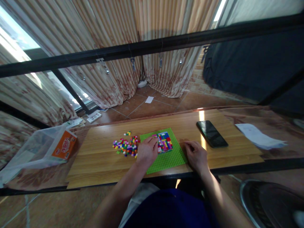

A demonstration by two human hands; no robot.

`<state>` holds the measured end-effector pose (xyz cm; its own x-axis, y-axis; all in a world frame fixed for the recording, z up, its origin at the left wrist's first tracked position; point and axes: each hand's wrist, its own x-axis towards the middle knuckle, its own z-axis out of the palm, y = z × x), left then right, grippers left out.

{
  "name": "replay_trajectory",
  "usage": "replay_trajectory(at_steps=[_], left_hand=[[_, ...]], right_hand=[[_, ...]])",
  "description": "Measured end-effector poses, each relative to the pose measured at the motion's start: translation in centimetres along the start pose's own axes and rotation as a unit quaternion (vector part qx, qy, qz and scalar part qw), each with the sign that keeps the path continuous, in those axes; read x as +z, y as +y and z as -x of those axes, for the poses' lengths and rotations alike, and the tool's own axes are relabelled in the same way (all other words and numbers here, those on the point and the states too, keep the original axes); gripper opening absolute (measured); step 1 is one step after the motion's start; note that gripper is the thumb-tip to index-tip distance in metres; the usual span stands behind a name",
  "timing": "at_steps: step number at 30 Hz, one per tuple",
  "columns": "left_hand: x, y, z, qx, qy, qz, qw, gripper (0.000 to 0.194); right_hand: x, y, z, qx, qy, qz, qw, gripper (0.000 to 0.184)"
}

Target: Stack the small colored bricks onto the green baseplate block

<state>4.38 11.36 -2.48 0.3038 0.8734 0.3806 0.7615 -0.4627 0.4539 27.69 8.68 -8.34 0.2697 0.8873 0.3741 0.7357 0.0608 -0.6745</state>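
Observation:
A green studded baseplate (163,161) lies on the wooden board, carrying a block of multicoloured toy bricks (165,142) packed side by side. My left hand (147,150) is over the plate's left part, its fingertips at the left edge of the packed bricks. Its fingers are bent and close together; whatever they pinch is hidden. Just left of that hand spreads a pile of loose small bricks (125,146) in many colours. Beyond the plate's right edge, my right hand (196,155) rests on the board with curled fingers and no visible object in them.
A black phone (212,133) lies right of my right hand, with white paper (261,136) farther right. At the far left stands a clear plastic bin (40,148) with an orange label. A dark metal bar (152,46) crosses above the board, in front of curtains (104,38).

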Motion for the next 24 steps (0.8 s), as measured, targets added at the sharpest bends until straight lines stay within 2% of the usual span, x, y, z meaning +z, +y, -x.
replay_trajectory(at_steps=[15,24], left_hand=[[0.4,0.2,1.5,0.009,0.008,-0.009,1.0,0.015],[0.2,0.7,2.3,0.048,0.011,0.0,0.999,0.021]], right_hand=[[-0.1,0.0,0.0,-0.007,0.004,0.003,1.0,0.03],[-0.1,-0.3,0.0,-0.003,0.005,0.003,1.0,0.031]])
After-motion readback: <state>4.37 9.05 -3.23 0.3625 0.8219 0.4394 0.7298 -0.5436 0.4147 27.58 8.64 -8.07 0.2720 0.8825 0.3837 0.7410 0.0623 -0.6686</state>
